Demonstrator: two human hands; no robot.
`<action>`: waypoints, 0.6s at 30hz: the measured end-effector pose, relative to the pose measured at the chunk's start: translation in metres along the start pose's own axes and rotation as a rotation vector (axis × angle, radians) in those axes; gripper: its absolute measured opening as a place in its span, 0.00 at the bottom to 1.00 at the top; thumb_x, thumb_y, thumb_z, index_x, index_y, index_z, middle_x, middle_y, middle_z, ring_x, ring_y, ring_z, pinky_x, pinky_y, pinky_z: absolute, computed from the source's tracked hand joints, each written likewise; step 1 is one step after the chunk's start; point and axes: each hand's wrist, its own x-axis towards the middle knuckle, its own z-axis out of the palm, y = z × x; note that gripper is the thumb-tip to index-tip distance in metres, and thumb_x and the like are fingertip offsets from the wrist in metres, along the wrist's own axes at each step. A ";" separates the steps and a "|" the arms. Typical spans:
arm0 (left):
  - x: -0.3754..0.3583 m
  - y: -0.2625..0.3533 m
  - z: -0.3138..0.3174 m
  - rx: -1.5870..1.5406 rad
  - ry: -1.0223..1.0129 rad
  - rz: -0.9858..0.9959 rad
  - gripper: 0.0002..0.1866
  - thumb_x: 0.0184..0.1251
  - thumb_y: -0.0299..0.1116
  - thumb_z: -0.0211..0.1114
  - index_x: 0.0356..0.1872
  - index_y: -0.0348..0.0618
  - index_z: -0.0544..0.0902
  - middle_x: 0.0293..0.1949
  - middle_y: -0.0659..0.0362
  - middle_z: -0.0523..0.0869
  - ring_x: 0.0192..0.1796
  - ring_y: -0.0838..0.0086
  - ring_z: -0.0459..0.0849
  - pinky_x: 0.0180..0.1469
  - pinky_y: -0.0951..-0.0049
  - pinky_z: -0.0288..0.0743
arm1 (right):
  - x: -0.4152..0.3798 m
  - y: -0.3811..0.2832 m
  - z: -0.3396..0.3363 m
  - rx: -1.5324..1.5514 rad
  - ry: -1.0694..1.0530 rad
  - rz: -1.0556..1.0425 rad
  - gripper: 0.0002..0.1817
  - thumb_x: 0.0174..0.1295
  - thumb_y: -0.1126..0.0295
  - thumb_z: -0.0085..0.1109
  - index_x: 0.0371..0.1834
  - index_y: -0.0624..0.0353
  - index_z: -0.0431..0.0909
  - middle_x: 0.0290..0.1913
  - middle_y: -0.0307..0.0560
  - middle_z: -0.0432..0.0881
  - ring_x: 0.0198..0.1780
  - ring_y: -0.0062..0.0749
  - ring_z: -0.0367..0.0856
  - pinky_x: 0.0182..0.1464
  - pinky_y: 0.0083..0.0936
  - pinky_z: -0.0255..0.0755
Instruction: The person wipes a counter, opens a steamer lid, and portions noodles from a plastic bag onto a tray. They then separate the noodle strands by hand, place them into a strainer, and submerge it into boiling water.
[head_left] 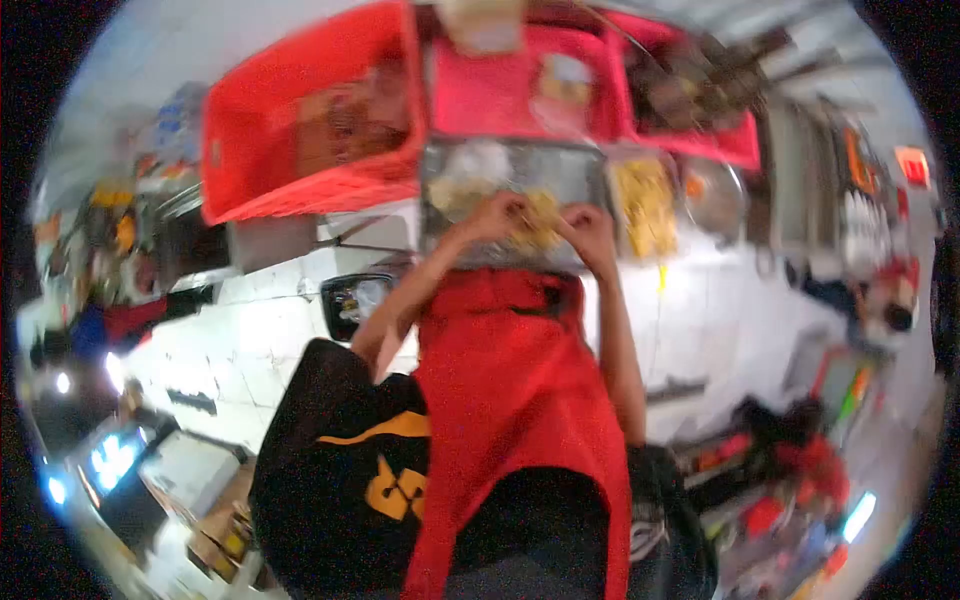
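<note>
A dark metal tray [575, 158] lies in front of me above the red apron, with a pale heap [460, 195] at its left. My left hand [497, 217] is over the tray's middle, its fingers curled in at a yellow food piece [541, 212]. From the right, my right hand [586, 228] reaches the same yellow food, fingers bent together. Motion blur hides the fingertips and what exactly they pinch. Just right of the tray stands a clear container of yellow pieces [645, 205].
A large red crate [300, 60] stands behind at the left. Beside it is a pink basin [480, 90] holding a pale bag. Dark items fill another pink basin [735, 140] at the right. A round clear container [712, 200] and a small black tray [345, 308] are nearby.
</note>
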 end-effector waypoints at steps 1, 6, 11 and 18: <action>0.021 -0.076 0.010 0.031 0.056 0.145 0.10 0.56 0.27 0.68 0.40 0.37 0.83 0.37 0.57 0.86 0.41 0.76 0.82 0.46 0.70 0.78 | 0.001 0.002 -0.003 -0.162 -0.026 -0.024 0.08 0.56 0.72 0.71 0.29 0.60 0.80 0.29 0.33 0.79 0.32 0.16 0.73 0.36 0.16 0.70; -0.001 -0.006 0.005 0.155 0.098 0.228 0.14 0.56 0.36 0.70 0.41 0.42 0.84 0.34 0.58 0.85 0.38 0.72 0.80 0.43 0.65 0.75 | -0.005 0.017 0.002 0.154 0.004 0.000 0.08 0.57 0.74 0.69 0.31 0.56 0.77 0.35 0.36 0.80 0.41 0.20 0.76 0.46 0.21 0.71; 0.003 -0.003 0.005 -0.100 0.017 0.249 0.09 0.58 0.30 0.65 0.39 0.40 0.85 0.33 0.59 0.87 0.35 0.80 0.80 0.38 0.70 0.76 | -0.001 0.015 0.009 0.181 0.020 -0.077 0.06 0.63 0.71 0.65 0.36 0.59 0.77 0.38 0.35 0.78 0.39 0.21 0.74 0.44 0.21 0.69; 0.006 -0.017 0.017 -0.138 0.156 0.296 0.08 0.60 0.29 0.64 0.39 0.39 0.83 0.31 0.61 0.84 0.34 0.80 0.78 0.39 0.73 0.74 | -0.002 0.004 0.020 0.077 0.077 -0.122 0.09 0.62 0.69 0.65 0.36 0.63 0.78 0.33 0.38 0.79 0.35 0.24 0.76 0.42 0.25 0.72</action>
